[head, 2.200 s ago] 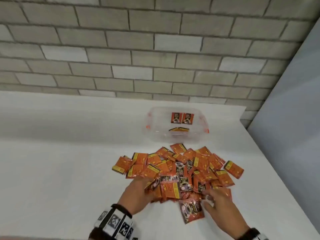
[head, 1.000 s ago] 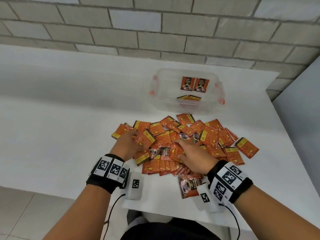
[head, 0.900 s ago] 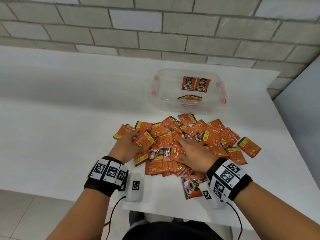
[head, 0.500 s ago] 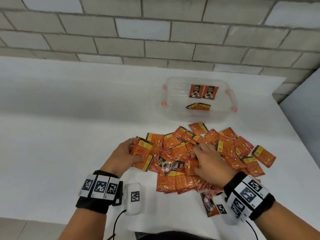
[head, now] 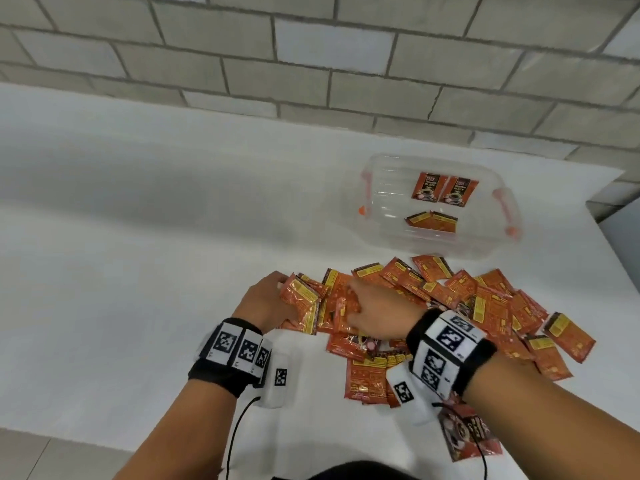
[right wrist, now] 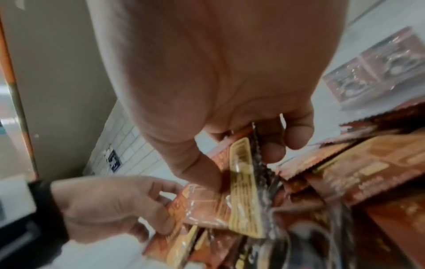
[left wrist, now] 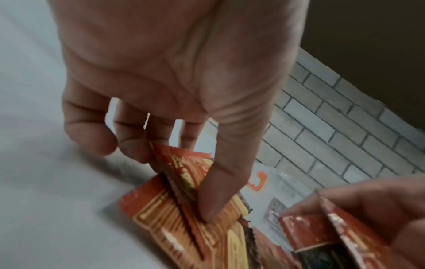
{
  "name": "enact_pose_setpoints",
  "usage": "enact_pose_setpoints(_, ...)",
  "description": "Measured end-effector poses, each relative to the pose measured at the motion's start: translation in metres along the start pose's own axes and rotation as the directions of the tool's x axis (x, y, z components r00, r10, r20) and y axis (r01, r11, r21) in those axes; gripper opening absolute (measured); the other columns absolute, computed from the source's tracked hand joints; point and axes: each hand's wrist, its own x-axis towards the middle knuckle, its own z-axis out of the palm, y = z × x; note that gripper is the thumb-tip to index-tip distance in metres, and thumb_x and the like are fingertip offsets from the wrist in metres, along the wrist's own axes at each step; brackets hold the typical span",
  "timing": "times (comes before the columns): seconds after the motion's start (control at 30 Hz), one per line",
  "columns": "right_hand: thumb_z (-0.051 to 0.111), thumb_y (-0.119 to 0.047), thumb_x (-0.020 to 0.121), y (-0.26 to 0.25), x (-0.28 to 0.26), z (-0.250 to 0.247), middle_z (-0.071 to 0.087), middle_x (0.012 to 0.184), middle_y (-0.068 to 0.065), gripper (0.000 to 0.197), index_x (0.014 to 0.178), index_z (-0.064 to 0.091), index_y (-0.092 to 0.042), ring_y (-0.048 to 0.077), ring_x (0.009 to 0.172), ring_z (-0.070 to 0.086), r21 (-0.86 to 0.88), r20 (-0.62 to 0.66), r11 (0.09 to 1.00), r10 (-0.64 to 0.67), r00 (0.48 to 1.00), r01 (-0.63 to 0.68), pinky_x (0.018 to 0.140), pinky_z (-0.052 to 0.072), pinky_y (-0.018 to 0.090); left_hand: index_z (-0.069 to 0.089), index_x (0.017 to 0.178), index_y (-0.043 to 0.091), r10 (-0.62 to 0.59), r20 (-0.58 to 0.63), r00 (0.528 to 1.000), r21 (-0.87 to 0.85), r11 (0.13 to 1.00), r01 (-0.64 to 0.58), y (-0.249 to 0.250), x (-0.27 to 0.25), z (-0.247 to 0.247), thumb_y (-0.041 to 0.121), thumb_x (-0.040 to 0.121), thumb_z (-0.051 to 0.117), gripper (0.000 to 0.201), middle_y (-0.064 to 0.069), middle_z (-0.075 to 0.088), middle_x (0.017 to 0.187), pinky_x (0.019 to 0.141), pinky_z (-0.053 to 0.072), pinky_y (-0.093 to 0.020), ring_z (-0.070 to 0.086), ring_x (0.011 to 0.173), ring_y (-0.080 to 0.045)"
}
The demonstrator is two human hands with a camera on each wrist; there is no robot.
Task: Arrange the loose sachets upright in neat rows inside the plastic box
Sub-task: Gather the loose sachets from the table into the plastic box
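A heap of orange sachets [head: 485,299] lies on the white table in front of the clear plastic box [head: 381,188]. Inside the box two sachets [head: 445,190] stand against the far wall and a few more [head: 431,221] lie low in the middle. My left hand [head: 277,299] pinches a small stack of sachets [left wrist: 184,174] at the heap's left edge, thumb on top. My right hand [head: 367,306] is right beside it and pinches a sachet [right wrist: 241,163] between thumb and fingers.
A brick wall [head: 311,64] runs behind the table. The table's near edge [head: 104,441] is close to my body, with floor below at the left. One dark-faced sachet [head: 467,434] lies apart near that edge under my right forearm. A grey panel [head: 623,237] stands at the right.
Both hands have shifted to the heap's left side and come close together. The left hand has gathered sachets into a small stack; the right hand has picked one up next to it.
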Motion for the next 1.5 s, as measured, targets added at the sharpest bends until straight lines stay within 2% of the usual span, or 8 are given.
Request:
enact_pose_setpoints(0.13,0.049,-0.038,0.092,-0.002,0.014,0.011,0.041,0.143,0.011,0.068,0.149,0.021,-0.013,0.028,0.127,0.042,-0.222,-0.006,0.974,0.047,0.999,-0.047,0.104,0.039,0.043,0.055,0.106,0.018,0.004,-0.009,1.000,0.053,0.999,-0.003,0.004,0.003,0.004,0.007,0.070,0.073,0.042,-0.001,0.066,0.097,0.079,0.058,-0.036,0.065,0.086,-0.017)
enact_pose_setpoints(0.23,0.045,-0.042,0.092,-0.002,0.013,0.017,0.035,0.145,0.013,0.065,0.147,0.025,-0.013,0.030,0.134,0.031,-0.264,-0.014,0.962,0.068,0.998,-0.070,0.110,0.027,0.047,0.055,0.103,0.015,-0.013,-0.014,1.000,0.029,0.999,0.013,0.003,0.004,0.006,0.006,0.071,0.072,0.038,-0.001,0.064,0.094,0.079,0.058,-0.038,0.065,0.086,-0.018)
enact_pose_setpoints(0.5,0.053,-0.041,0.088,-0.007,0.011,0.019,0.037,0.142,0.013,0.053,0.131,0.044,-0.011,0.031,0.132,0.031,-0.247,-0.042,0.965,0.085,0.996,-0.093,0.111,0.026,0.050,0.052,0.100,0.017,-0.019,-0.052,0.998,-0.025,1.000,0.017,0.003,0.004,0.012,0.004,0.069,0.074,0.040,-0.002,0.065,0.093,0.080,0.057,-0.039,0.065,0.084,-0.019)
enact_pose_setpoints(0.67,0.058,-0.040,0.086,-0.006,0.007,0.011,0.044,0.134,0.011,0.046,0.120,0.051,-0.011,0.030,0.126,0.036,-0.178,-0.047,0.976,0.119,0.992,-0.125,0.107,0.029,0.048,0.049,0.107,0.012,-0.006,-0.032,0.999,-0.154,0.988,0.001,0.009,0.002,0.011,-0.005,0.071,0.072,0.046,-0.005,0.065,0.091,0.055,0.055,-0.022,0.066,0.072,-0.015)
enact_pose_setpoints(0.8,0.057,-0.030,0.089,0.007,-0.004,-0.001,0.062,0.113,0.011,0.034,0.113,0.057,-0.006,0.024,0.097,0.059,0.113,-0.054,0.987,0.124,0.991,-0.118,0.086,0.049,0.036,0.056,0.105,0.017,0.060,-0.034,0.998,-0.198,0.978,-0.066,0.013,0.002,0.012,-0.001,0.077,0.068,0.035,-0.001,0.068,0.094,0.065,0.052,-0.021,0.066,0.080,-0.012)
enact_pose_setpoints(1.03,0.055,-0.029,0.093,0.050,-0.030,-0.028,0.054,0.107,-0.004,0.043,0.131,0.046,-0.012,0.009,0.085,0.049,0.452,-0.204,0.889,0.181,0.962,-0.072,0.070,0.039,0.023,0.064,0.105,0.013,0.156,-0.047,0.987,-0.425,0.891,-0.161,0.033,0.003,0.009,-0.010,0.080,0.063,0.034,-0.008,0.074,0.096,0.082,0.056,-0.039,0.070,0.091,-0.027)
enact_pose_setpoints(1.3,0.059,-0.014,0.087,0.091,-0.033,-0.095,0.069,0.099,0.007,0.011,0.098,0.062,-0.015,0.021,0.090,0.065,0.723,-0.521,0.656,0.314,0.794,0.216,0.075,0.052,0.032,0.066,0.098,0.008,0.345,-0.059,0.937,-0.450,0.828,-0.333,0.130,0.018,0.004,-0.009,0.080,0.062,0.025,-0.017,0.071,0.101,0.085,0.053,-0.044,0.068,0.092,-0.029)
enact_pose_setpoints(1.5,0.052,-0.015,0.087,0.127,0.020,-0.131,0.064,0.099,0.004,0.023,0.108,0.058,-0.008,0.022,0.089,0.058,0.686,-0.528,0.727,0.466,0.709,0.033,0.077,0.048,0.031,0.065,0.098,0.007,0.357,-0.088,0.930,-0.164,0.916,-0.367,0.206,0.076,0.027,0.010,0.075,0.075,0.025,-0.008,0.070,0.095,0.081,0.057,-0.037,0.068,0.087,-0.024)
